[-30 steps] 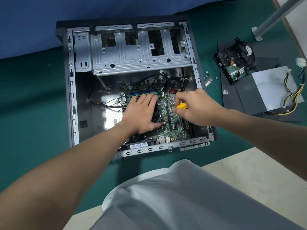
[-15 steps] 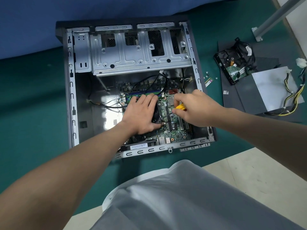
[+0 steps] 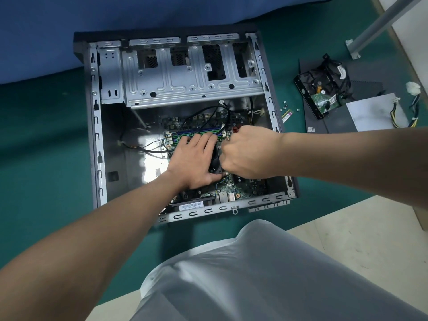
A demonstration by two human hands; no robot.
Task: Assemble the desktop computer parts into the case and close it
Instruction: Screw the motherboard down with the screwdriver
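L hand (image 3: 196, 162) flat, fingers spread on black fan (image 3: 215, 162); R hand (image 3: 249, 151) fisted beside it, contents hidden.

Open case (image 3: 95, 126) lies flat on the mat (image 3: 41, 140). Drive cage (image 3: 185, 75) at its far end; motherboard (image 3: 240, 188) in its near right part. Right of the case: loose screws (image 3: 284, 107), then hard drive (image 3: 322, 93), power supply (image 3: 370, 112) on a side panel (image 3: 317, 121).

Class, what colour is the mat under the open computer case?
Dark teal green mat, seen best in the head view, around the open grey metal computer case.
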